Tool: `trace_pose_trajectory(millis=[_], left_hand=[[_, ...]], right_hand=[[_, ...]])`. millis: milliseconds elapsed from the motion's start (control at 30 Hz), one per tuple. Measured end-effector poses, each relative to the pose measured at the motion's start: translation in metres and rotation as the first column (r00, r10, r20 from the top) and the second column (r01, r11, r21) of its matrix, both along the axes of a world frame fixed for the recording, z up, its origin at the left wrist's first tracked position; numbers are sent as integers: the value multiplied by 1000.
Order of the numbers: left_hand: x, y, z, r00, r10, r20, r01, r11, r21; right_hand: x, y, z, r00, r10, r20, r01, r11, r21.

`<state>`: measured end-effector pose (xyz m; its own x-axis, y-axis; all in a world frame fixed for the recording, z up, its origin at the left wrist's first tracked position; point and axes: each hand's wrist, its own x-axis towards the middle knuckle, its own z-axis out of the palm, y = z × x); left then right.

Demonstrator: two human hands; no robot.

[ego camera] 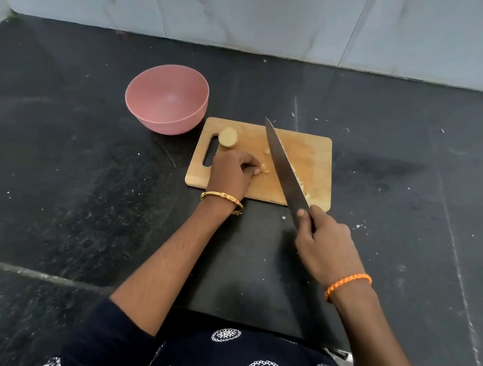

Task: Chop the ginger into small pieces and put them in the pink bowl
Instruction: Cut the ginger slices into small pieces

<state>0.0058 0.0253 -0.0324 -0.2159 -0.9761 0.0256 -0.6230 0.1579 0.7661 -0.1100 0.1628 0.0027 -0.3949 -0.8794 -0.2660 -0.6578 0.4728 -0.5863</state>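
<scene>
A black stone counter [60,167] filled most of the view, dusty and speckled with pale crumbs [359,225] and flecks. A scuffed whitish line [457,269] ran down its right side, and a paler seam [31,272] crossed the near left. Behind it stood a wall [249,11] of pale grey marbled tiles, meeting the counter along a dark joint. At the bottom showed dark cloth [247,364] printed with white round patterns.

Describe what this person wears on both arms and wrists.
Both forearms are bare. The left wrist carries a gold bangle with small red stones; the right wrist a braided orange thread band. A dark navy garment with white circular floral prints covers the upper arms.
</scene>
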Motion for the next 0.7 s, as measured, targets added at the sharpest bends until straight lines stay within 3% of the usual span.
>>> trace_pose_trajectory(millis=[200,700], left_hand=[[2,1,0,1000,19,22,-18,999,-44],[2,-2,-4,994,12,110,-4,997,-77]], right_hand=[[14,-24,-8,999,37,-28,-38,998,-46],[34,-40,-8,977,114,-183,-77,977,199]])
